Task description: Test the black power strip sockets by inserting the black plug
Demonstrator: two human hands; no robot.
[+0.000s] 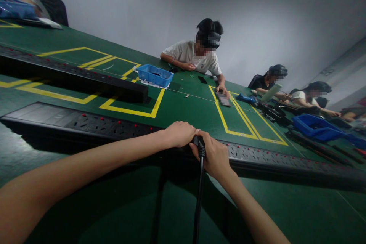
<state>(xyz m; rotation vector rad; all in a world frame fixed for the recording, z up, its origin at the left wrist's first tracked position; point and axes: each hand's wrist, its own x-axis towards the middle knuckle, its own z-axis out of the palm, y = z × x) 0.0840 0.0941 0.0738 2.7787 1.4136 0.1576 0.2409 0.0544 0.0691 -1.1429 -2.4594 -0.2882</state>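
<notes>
A long black power strip (85,122) with red switches runs across the green table (185,106) in front of me. My left hand (178,134) rests closed on top of the strip, fingers curled down over it. Touching it on the right, my right hand (213,156) is closed round a black plug (201,145) at the strip. The plug's black cable (198,202) hangs down toward me between my forearms. Whether the plug sits in a socket is hidden by my fingers.
A second black power strip (71,78) lies further back. Yellow tape lines (131,111) mark boxes on the table. A blue tray (154,75) stands beyond them, another blue bin (317,126) at the right. Three other people sit working along the far side.
</notes>
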